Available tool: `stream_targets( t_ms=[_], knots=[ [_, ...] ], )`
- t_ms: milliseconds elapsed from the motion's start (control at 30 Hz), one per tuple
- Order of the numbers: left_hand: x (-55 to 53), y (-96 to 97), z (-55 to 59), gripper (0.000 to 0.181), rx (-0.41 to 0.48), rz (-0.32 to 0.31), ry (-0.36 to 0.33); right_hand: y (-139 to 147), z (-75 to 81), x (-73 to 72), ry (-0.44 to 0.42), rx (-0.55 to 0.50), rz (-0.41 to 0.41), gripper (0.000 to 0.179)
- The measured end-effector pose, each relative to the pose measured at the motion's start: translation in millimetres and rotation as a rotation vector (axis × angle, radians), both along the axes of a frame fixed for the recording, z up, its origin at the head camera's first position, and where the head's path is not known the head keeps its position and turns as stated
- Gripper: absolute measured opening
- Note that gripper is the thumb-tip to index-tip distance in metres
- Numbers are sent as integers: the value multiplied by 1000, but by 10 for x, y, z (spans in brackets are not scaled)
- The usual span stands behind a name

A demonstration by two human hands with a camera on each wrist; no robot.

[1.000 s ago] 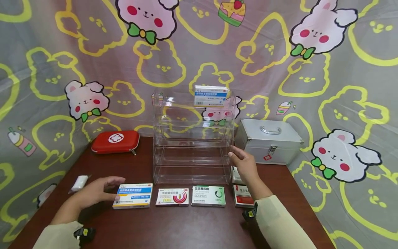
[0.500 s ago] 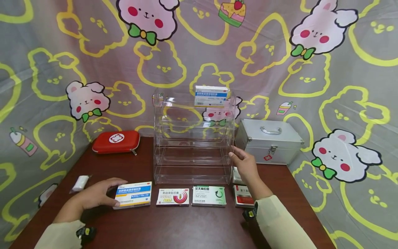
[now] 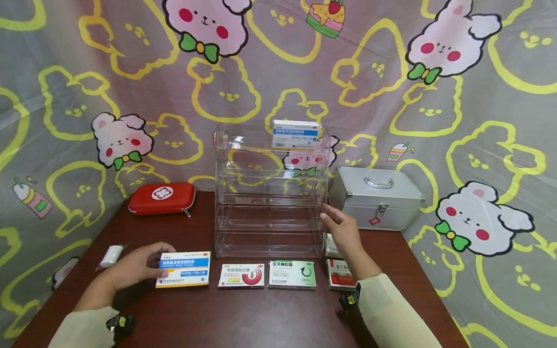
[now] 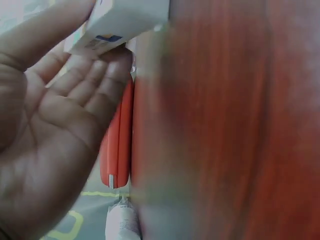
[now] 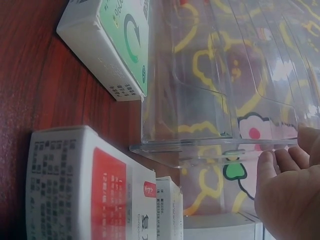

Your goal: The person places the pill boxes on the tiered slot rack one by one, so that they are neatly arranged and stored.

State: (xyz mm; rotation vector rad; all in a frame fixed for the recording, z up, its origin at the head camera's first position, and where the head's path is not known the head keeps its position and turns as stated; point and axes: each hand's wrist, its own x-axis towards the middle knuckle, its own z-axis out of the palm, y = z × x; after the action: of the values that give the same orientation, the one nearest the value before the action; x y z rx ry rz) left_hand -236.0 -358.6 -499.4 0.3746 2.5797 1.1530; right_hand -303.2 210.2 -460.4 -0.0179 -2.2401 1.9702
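My left hand (image 3: pixel 132 266) pinches a white-and-blue medicine box (image 3: pixel 184 277) at its left end, thumb in front and fingers behind. In the left wrist view, the box's end (image 4: pixel 117 30) sits between thumb and fingers, angled off the dark red table. My right hand (image 3: pixel 344 233) pinches the right side panel of a clear tiered display rack (image 3: pixel 270 251), with the thumb on one side and fingertips on the other. A similar blue-and-white box (image 3: pixel 295 135) stands at the right of the rack's top tier.
Before the rack lie a white-and-pink medicine box (image 3: pixel 241 276), a green one (image 3: pixel 291 274) and a red-and-white one (image 3: pixel 340 274). Behind stand a red zip case (image 3: pixel 161 199) and a silver metal case (image 3: pixel 374 203). A small white wrapped roll (image 3: pixel 112 256) lies far left.
My left hand has closed on the blue-and-white box at the left, which has shifted slightly left and up and tilted. My right hand stays at the rack.
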Motion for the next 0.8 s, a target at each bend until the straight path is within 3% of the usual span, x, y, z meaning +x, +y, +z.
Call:
stream_targets(
  t_ms=[100, 167, 467, 667, 800],
  knots=[
    [-9, 41, 81, 50, -3, 101, 1, 5, 11, -6, -4, -9, -3, 44],
    [-20, 50, 110, 46, -12, 135, 11, 4, 16, -6, -9, -7, -5, 44],
    [-56, 25, 266, 47, -85, 183, 82, -10, 5, 8, -15, 7, -8, 44],
    [-93, 17, 305, 49, -44, 218, 150, -3, 11, 6, -7, -11, -8, 44],
    [-110, -12, 346, 51, -74, 232, 183, -15, 8, 2, -12, -13, -9, 43]
  ],
)
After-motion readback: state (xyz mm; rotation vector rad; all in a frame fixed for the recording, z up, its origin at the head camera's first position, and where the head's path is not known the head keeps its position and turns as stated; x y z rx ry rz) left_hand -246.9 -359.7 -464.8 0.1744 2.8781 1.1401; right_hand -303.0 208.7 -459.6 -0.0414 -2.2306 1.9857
